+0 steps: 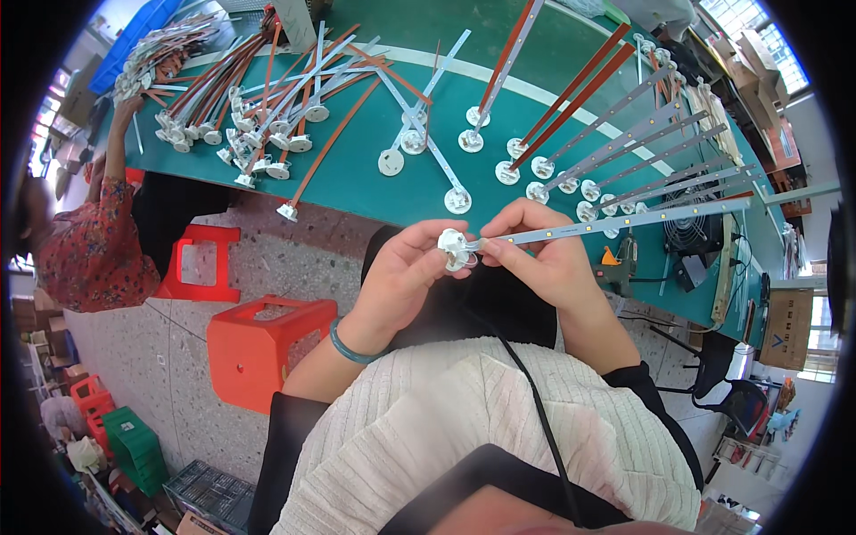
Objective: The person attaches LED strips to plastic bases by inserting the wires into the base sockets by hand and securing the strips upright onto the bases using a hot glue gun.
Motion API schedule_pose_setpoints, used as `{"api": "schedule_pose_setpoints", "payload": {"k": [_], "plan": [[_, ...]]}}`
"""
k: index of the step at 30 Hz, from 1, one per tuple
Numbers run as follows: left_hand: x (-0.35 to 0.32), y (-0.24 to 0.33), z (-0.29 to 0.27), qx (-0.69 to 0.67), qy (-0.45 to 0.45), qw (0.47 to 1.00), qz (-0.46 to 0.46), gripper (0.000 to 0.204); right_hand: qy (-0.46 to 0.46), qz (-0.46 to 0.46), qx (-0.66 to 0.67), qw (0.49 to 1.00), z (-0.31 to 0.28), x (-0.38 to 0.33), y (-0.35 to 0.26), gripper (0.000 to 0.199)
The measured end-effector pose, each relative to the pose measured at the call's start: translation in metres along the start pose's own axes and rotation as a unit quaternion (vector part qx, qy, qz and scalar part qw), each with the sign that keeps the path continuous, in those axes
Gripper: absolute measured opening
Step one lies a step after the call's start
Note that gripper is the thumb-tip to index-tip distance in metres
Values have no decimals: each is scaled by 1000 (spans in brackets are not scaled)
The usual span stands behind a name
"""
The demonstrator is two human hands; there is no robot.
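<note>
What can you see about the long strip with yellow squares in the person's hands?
The strip is thin, straight and silvery-white, perhaps metal, with small yellowish squares spaced along its upward face. It slants up toward the picture's right. The right hand pinches it near its left end, where thin wires seem to lead to a round white cap held by the left hand.

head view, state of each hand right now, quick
Left hand: closed, holding the white round lamp base by thumb and fingers.
Right hand: closed, pinching the LED strip at its end nearest the base.
</note>
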State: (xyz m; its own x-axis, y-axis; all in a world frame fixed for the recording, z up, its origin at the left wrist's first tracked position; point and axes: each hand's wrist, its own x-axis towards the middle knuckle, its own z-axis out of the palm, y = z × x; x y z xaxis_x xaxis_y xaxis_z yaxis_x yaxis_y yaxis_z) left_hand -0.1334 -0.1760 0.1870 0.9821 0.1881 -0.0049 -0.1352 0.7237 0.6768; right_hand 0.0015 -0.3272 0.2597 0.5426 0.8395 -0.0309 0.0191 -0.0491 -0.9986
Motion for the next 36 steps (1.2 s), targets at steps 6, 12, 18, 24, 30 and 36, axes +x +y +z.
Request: {"api": "schedule_pose_setpoints", "payload": {"k": [6,12,18,24,30,36], "plan": [[-1,2,1,3,11,1000,1,36,-8,-63,-156,986,-1,3,3,11],[-2,-1,-2,45,13,999,20,46,4,-123,-174,977,1,1,7,10],[-3,1,-3,36,15,999,19,48,8,-94,-125,988,5,1,13,7],[-4,-1,-5,44,35,998,24,50,36,-125,-156,979,15,2,19,8],[-14,-1,-12,34,54,997,40,45,12,-159,-152,975,26,11,18,9],[-28,16,-47,-31,106,986,123,32,-134,-64,-106,983,40,48,11,20]]}}
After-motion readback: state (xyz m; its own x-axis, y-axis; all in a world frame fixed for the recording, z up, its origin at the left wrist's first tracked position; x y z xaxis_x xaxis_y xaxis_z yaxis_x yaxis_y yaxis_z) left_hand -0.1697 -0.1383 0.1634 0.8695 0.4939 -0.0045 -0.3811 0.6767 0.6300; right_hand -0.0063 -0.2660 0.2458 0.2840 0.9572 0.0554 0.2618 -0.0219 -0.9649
